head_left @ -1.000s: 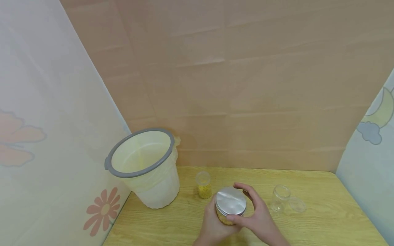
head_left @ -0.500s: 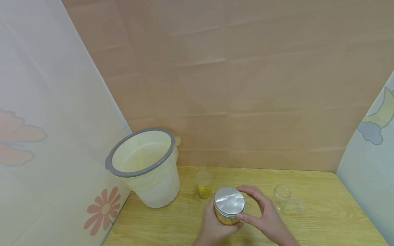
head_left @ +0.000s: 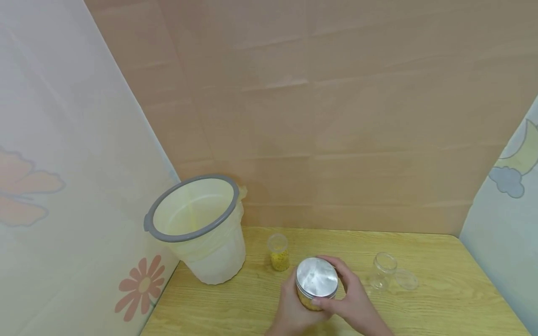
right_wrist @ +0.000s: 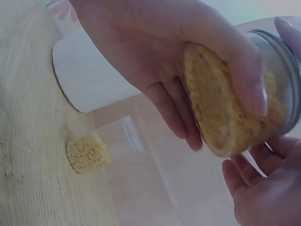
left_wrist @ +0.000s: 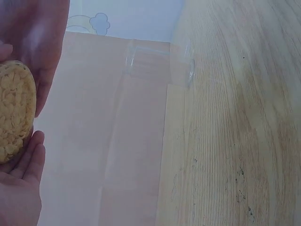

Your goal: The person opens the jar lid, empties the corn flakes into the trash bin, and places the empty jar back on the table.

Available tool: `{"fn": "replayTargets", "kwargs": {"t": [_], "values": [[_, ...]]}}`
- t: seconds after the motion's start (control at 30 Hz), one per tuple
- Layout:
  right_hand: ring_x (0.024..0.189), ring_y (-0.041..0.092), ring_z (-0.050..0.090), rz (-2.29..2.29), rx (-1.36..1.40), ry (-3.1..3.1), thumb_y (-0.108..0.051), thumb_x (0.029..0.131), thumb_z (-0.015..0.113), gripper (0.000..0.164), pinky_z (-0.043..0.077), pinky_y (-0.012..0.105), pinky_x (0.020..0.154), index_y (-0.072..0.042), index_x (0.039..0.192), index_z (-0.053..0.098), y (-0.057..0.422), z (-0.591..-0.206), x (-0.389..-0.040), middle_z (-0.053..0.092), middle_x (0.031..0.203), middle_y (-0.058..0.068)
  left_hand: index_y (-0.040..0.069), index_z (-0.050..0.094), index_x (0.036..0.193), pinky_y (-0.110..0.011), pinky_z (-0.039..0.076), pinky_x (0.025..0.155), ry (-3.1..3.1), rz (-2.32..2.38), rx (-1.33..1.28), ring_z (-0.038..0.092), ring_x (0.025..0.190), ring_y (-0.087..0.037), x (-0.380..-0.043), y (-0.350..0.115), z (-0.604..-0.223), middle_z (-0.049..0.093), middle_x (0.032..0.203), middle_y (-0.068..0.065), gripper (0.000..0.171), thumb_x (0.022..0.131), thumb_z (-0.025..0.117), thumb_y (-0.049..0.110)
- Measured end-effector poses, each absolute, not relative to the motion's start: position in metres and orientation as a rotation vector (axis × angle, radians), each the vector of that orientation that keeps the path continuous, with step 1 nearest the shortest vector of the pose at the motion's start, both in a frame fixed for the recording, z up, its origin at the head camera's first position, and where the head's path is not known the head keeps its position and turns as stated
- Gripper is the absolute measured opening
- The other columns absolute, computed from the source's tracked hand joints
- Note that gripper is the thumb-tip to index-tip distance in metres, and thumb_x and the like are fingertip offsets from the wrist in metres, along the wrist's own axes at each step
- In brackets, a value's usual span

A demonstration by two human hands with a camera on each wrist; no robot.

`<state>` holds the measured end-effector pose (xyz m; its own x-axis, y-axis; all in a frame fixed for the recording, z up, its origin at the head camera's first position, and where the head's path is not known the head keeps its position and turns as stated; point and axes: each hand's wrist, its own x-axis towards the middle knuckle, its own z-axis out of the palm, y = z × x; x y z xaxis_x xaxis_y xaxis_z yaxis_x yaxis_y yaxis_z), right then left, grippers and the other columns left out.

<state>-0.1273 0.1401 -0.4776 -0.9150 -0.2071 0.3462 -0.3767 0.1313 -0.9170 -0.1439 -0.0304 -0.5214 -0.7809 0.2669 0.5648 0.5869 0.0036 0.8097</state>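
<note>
A squat clear jar of yellow flakes (right_wrist: 211,99), topped by a silver screw lid (head_left: 316,276), is held up over the table. My left hand (head_left: 293,303) grips the jar's body; in the right wrist view its thumb lies across the side. My right hand (head_left: 349,301) pinches the lid's rim, thumb on the near side and index finger on the far side. The jar's underside (left_wrist: 16,110) shows at the left edge of the left wrist view, with fingers above and below it.
Behind the held jar stands a smaller clear jar (head_left: 279,259) partly filled with yellow pieces. An upright clear jar (head_left: 383,270) and a flat clear disc (head_left: 406,279) sit to the right. A white bin with a grey rim (head_left: 214,266) stands at left. A fabric wall (head_left: 294,140) rises behind.
The right hand first shifted right around the lid with its fingers more spread, then came back left onto the rim. The left hand keeps its grip on the jar, which has shifted only slightly.
</note>
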Motion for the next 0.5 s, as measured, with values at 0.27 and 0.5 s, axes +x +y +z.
{"fn": "replayTargets", "kwargs": {"t": [0.27,0.5], "values": [[0.112,0.023,0.059,1.93,0.545,-2.273,-0.013,0.071,0.093,0.083,0.049,0.035,0.09,-0.024,0.143,0.053,0.1334,-0.4787,-0.1269,0.061,0.131,0.001,0.023,0.052,0.139,-0.039,0.053,0.094,-2.074,-1.861,-0.846,0.065,0.109,-0.023,-0.1411,-0.0279,-0.5207,0.065,0.125,0.002,0.08,0.07,0.089,0.006],[0.12,0.021,0.054,1.862,0.542,-2.3,-0.012,0.076,0.091,0.084,0.042,0.051,0.095,-0.029,0.147,0.049,0.1429,-0.4792,-0.1275,0.056,0.14,-0.006,0.025,0.051,0.139,-0.04,0.054,0.094,-2.091,-1.909,-0.787,0.064,0.11,-0.023,-0.1409,-0.0288,-0.5193,0.064,0.128,0.002,0.077,0.074,0.091,0.016]]}}
